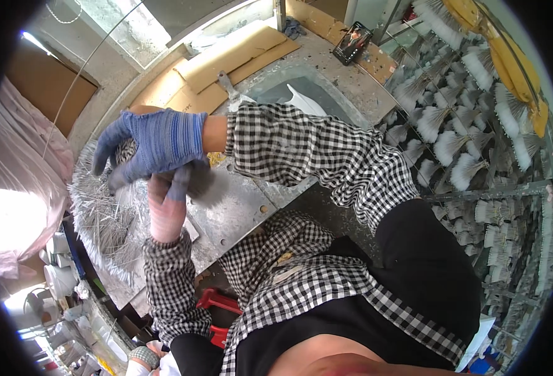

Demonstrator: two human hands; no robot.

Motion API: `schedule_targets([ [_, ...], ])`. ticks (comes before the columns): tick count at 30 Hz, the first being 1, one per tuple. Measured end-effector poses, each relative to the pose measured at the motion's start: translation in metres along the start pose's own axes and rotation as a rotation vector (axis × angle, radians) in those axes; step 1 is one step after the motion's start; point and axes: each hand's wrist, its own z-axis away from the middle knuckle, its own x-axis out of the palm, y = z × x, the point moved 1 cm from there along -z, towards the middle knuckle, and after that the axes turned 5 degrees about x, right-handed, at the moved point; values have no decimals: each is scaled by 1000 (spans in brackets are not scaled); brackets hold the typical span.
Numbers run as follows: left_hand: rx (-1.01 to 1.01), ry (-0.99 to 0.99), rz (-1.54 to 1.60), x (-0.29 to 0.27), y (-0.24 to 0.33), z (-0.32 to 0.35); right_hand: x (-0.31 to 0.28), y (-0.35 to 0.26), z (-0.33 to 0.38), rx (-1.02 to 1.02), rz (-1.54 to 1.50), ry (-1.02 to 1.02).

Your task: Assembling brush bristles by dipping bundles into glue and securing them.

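My right hand, in a blue knitted glove, reaches across to the left above the work table. Its fingers curl round something dark and speckled, mostly hidden. Directly beneath it is my left hand, gloved in grey, with its wrist bare. The left fingers are bent and partly covered by the right hand. Beside them is a blurred dark-grey tuft, apparently in the left hand's grasp. A wide heap of thin grey strands with whitish ends lies on the table just left of both hands.
Beyond my right sleeve is a shallow grey tray with a white piece in it. Flat cardboard and a phone lie at the back. A rack of white-tipped fan-shaped bunches stands right. Red handles show below the table.
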Motion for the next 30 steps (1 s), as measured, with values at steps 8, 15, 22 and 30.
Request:
schedule_targets([
  [8, 347, 191, -633, -36, -101, -64, 23, 40, -39, -170, 436, 764],
  [15, -1, -215, -150, -55, 2, -48, -33, -8, -29, -75, 196, -37],
  [22, 290, 279, 45, -31, 40, -51, 32, -34, -86, -87, 198, 353],
  [30, 381, 341, -20, -128, 60, -58, 0, -35, -168, -280, 781, 255],
])
